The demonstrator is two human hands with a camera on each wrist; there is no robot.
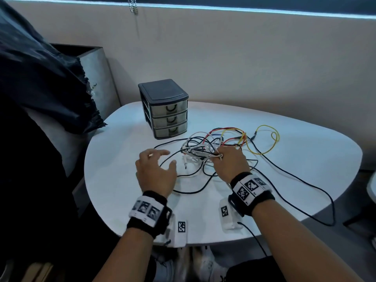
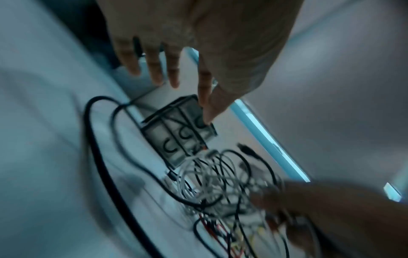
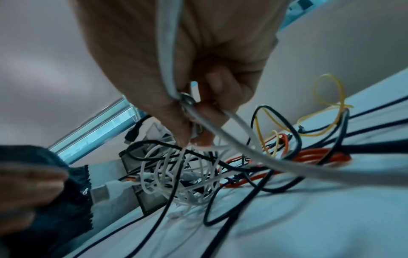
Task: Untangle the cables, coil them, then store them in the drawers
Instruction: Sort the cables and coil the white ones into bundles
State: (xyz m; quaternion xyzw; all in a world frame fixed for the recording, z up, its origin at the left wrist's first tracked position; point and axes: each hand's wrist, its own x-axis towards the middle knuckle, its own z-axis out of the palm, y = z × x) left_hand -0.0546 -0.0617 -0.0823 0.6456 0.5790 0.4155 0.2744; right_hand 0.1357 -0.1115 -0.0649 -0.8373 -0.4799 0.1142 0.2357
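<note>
A tangle of white, black, red and yellow cables (image 1: 205, 149) (image 2: 218, 183) (image 3: 187, 171) lies mid-table, in front of a small dark three-drawer unit (image 1: 165, 110) (image 2: 176, 139) whose drawers are closed. My right hand (image 1: 227, 161) (image 3: 194, 122) pinches a white cable (image 3: 253, 150) at the tangle's right side, lifting it off the table. My left hand (image 1: 156, 167) (image 2: 176, 66) hovers left of the tangle with fingers spread, holding nothing. A yellow cable loop (image 1: 264, 139) (image 3: 329, 97) trails to the right. A long black cable (image 1: 295, 178) runs off the table's right edge.
The round white table (image 1: 114, 180) stands against a beige wall. A dark cloth (image 1: 40, 82) drapes over a grey box (image 1: 97, 74) at the left. A bead chain (image 1: 133, 6) hangs at the window. My shoes (image 1: 203, 263) show under the table's near edge.
</note>
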